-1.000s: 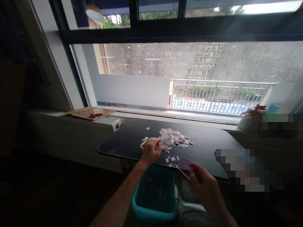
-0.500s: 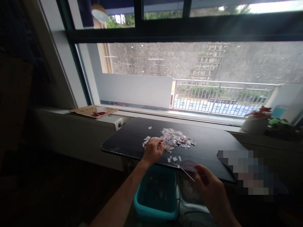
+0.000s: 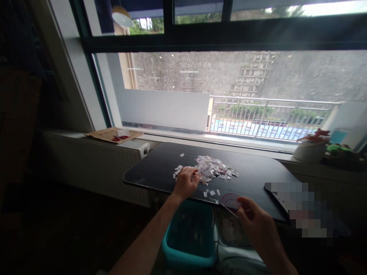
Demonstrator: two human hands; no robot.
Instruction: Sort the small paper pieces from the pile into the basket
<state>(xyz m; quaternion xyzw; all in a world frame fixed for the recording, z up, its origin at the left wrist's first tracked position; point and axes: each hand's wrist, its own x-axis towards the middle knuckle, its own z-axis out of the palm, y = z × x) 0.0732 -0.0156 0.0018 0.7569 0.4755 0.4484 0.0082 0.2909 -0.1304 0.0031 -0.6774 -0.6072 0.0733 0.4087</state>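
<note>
On the dark table (image 3: 160, 160) lies a heap of small white and pinkish paper scraps (image 3: 210, 168). My left hand (image 3: 185, 183) rests at the heap's near left side, palm down, fingers bent and a gap between thumb and forefinger. Some fingertips are hidden among the scraps. Between the thumb and fingers of my right hand (image 3: 255, 223) is a clear, half-round protractor (image 3: 228, 200) with red markings, held by its right end at the table's near edge. A few loose paper pieces (image 3: 212, 193) lie just left of the protractor.
Below the table edge stands a teal bin (image 3: 189, 259), with a pale container (image 3: 235, 250) beside it. Red-handled scissors (image 3: 120, 138) lie on brown paper (image 3: 100, 134) at the left sill. A white pot (image 3: 309, 151) sits at the right sill. A blurred dark item (image 3: 301, 206) covers the table's right corner.
My right hand has shifted slightly to the right with the protractor, whose tilt has changed a little. The left hand stays at the heap, and the scraps look the same.
</note>
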